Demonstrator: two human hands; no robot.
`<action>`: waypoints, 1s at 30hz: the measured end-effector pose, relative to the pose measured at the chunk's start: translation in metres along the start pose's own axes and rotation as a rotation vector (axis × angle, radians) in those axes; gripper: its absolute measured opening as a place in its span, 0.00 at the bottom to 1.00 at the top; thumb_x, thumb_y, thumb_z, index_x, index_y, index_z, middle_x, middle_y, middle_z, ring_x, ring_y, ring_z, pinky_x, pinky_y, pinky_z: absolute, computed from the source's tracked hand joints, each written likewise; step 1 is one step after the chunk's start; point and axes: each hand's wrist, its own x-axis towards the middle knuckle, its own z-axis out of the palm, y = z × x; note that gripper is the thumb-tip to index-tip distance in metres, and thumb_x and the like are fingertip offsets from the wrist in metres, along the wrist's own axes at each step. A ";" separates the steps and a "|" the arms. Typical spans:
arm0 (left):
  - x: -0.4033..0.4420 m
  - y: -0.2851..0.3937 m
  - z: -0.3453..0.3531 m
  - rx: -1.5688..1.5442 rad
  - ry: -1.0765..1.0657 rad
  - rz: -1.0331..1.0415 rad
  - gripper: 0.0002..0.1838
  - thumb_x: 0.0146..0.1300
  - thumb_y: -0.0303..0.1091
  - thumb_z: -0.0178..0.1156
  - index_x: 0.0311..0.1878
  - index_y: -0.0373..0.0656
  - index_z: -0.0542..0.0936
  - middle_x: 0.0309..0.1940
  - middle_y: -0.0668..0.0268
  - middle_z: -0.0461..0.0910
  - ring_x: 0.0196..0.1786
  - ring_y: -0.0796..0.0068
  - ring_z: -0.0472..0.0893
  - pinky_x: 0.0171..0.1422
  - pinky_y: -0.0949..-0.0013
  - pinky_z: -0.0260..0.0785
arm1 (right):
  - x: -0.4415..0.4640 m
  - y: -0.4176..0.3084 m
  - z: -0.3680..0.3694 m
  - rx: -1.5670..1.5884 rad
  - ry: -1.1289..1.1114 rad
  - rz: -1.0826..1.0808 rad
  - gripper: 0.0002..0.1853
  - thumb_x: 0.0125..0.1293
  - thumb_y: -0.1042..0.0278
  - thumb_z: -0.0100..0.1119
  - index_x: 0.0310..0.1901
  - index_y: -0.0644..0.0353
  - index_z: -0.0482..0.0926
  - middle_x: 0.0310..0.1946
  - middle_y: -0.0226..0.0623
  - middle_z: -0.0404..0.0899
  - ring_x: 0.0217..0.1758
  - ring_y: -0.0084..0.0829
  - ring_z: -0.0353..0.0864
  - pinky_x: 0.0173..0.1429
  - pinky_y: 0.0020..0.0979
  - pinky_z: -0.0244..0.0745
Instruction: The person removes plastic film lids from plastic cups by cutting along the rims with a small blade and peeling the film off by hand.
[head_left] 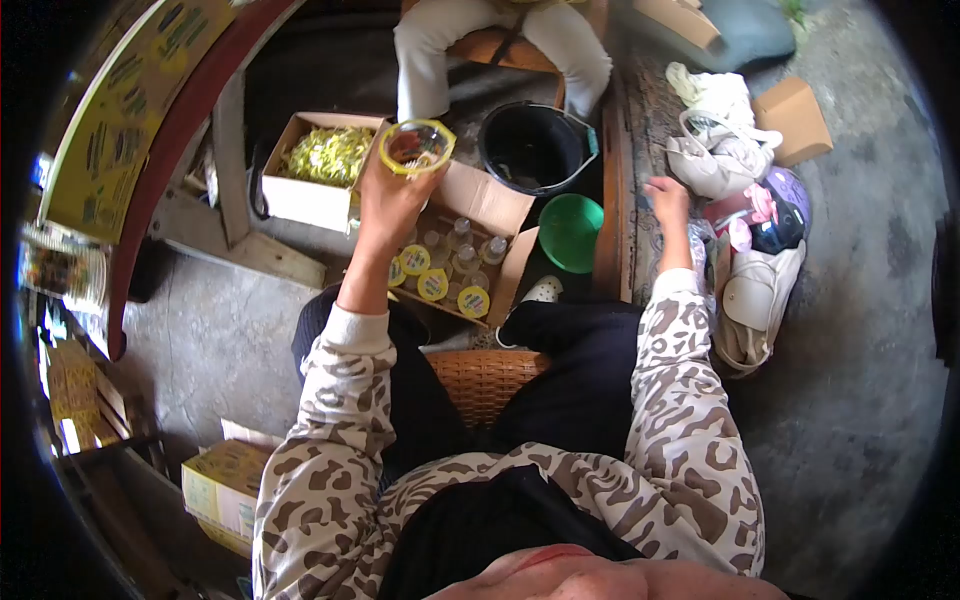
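My left hand (392,200) grips a clear plastic cup (417,147) with a yellow rim, raised over the floor in front of me. Something dark and reddish shows through the cup. Below it stands an open cardboard carton (488,197) holding several cups, some with printed yellow lids (432,285). My right hand (668,203) hovers by the wooden bench edge, its fingers loosely apart and nothing visible in them. Left of the held cup, another carton (300,205) is filled with yellow-green strips (325,155).
A black bucket (535,150) and a green basin (572,233) stand ahead. Opposite sits a person in pale trousers (425,60). Bags and a cap (748,300) lie at right. Yellow cartons (225,480) and a wooden frame (240,250) are at left.
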 end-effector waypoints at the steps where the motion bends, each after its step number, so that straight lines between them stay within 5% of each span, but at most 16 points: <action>1: 0.003 0.002 -0.006 0.057 -0.045 -0.058 0.27 0.59 0.30 0.74 0.60 0.34 0.75 0.54 0.61 0.79 0.56 0.73 0.79 0.61 0.70 0.72 | 0.001 0.017 -0.001 -0.026 0.025 0.049 0.17 0.55 0.60 0.76 0.44 0.59 0.89 0.40 0.43 0.89 0.44 0.38 0.89 0.53 0.36 0.81; 11: 0.016 0.014 -0.017 0.192 0.004 -0.056 0.30 0.58 0.35 0.75 0.60 0.33 0.74 0.53 0.57 0.81 0.57 0.70 0.81 0.64 0.66 0.72 | 0.005 0.100 0.005 -0.306 0.094 0.299 0.17 0.49 0.60 0.81 0.40 0.56 0.90 0.40 0.45 0.89 0.46 0.43 0.89 0.56 0.38 0.79; 13: 0.017 0.009 -0.016 0.162 0.078 0.020 0.29 0.53 0.40 0.75 0.54 0.33 0.77 0.46 0.54 0.84 0.50 0.63 0.85 0.56 0.64 0.76 | 0.000 0.094 0.006 -0.307 0.070 0.336 0.18 0.49 0.60 0.81 0.40 0.56 0.89 0.41 0.46 0.89 0.47 0.44 0.88 0.56 0.39 0.80; 24: 0.017 0.018 -0.022 0.225 0.011 -0.010 0.30 0.56 0.37 0.76 0.59 0.34 0.76 0.52 0.58 0.83 0.55 0.69 0.82 0.62 0.66 0.73 | -0.021 0.053 0.000 -0.585 0.048 0.451 0.18 0.58 0.58 0.76 0.45 0.61 0.85 0.47 0.54 0.85 0.54 0.51 0.85 0.55 0.46 0.81; 29: 0.015 0.030 -0.021 0.181 -0.067 0.071 0.30 0.51 0.32 0.77 0.58 0.37 0.77 0.52 0.57 0.84 0.56 0.66 0.83 0.63 0.66 0.73 | -0.013 0.003 -0.006 -0.529 0.185 0.402 0.23 0.57 0.61 0.76 0.51 0.63 0.83 0.44 0.47 0.83 0.58 0.48 0.81 0.61 0.44 0.77; 30: 0.015 0.031 -0.020 0.146 -0.097 0.050 0.31 0.49 0.30 0.77 0.58 0.39 0.78 0.52 0.59 0.83 0.57 0.65 0.83 0.64 0.65 0.72 | -0.005 -0.002 -0.003 -0.418 0.206 0.200 0.22 0.57 0.63 0.76 0.51 0.62 0.83 0.44 0.46 0.83 0.56 0.47 0.82 0.60 0.44 0.77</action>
